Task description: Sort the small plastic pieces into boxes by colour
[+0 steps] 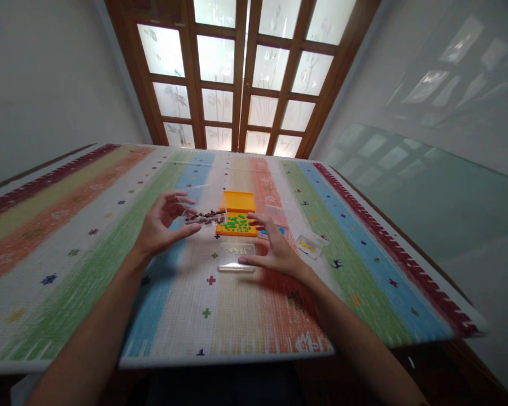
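Note:
My left hand (166, 223) hovers with fingers apart beside a clear tray (207, 219) of small dark brown pieces, nothing in its grasp. My right hand (273, 248) is also spread, its fingers over the right edge of an open orange box (239, 201) that holds many small green pieces (236, 224). Below the orange box lies a clear plastic box (237, 262) with some pale pieces in it; the right thumb is above its right side. Blue pieces (281, 231) show partly behind the right fingers, in what looks like another container.
A small clear container (311, 245) with yellow pieces stands to the right of my right hand. All of it rests on a striped tablecloth (186, 316) with coloured bands. A wooden glass-paned door (241, 84) is beyond the far table edge, with walls on both sides.

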Demonstrator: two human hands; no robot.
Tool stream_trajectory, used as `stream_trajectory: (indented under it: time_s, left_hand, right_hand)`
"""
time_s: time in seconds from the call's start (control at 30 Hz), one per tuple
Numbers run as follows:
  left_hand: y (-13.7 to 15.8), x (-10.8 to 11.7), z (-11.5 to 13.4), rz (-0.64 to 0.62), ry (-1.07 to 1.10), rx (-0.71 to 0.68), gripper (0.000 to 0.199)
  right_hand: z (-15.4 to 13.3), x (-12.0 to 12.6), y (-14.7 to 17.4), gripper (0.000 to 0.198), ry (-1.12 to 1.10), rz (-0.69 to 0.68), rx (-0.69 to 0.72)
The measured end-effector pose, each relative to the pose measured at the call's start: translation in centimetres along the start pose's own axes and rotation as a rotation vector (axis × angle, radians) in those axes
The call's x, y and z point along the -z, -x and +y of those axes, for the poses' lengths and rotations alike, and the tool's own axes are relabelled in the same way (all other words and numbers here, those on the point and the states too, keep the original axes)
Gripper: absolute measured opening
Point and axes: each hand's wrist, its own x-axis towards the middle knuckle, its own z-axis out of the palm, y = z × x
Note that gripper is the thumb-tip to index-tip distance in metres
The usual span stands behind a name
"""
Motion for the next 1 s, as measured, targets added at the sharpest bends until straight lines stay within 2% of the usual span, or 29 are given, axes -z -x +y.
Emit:
stream_trajectory:
  time_s: [0.13,0.2,0.27,0.4,0.6,0.77,1.0]
  left_hand:
    - [0.2,-2.6,1.2,-0.074,0.048,-0.064,0.059]
    - [0.5,-3.6,1.5,-0.116,0.066,-0.086,0.054]
    - [0.9,-4.5,1.7,-0.141,0.069,-0.085,0.053]
    - [1.5,-5.7,1.8,-0.137,0.045,-0.06,0.05]
    - [1.8,-6.3,1.7,-0.109,0.028,-0.087,0.038]
    - [1.9,-6.4,1.6,-0.108,0.026,-0.106,0.034]
    - [2.0,-6.5,1.6,-0.097,0.053,-0.118,0.031]
  right_hand:
    - [-0.7,0.2,-0.3,0.11,-0.064,0.059,0.006]
    - [-1.0,0.3,-0.4,0.111,-0.083,0.091,0.035]
    - [-1.3,0.3,-0.4,0.103,-0.105,0.111,0.067]
    - [-1.6,0.3,-0.3,0.072,-0.134,0.116,0.068]
    - [-1.9,0.2,-0.5,0.041,-0.186,0.124,0.112]
    - [-2.5,0.7,-0.8,0.036,-0.133,0.081,0.197]
    - [-2.4,0.7,-0.7,0.036,-0.14,0.067,0.22]
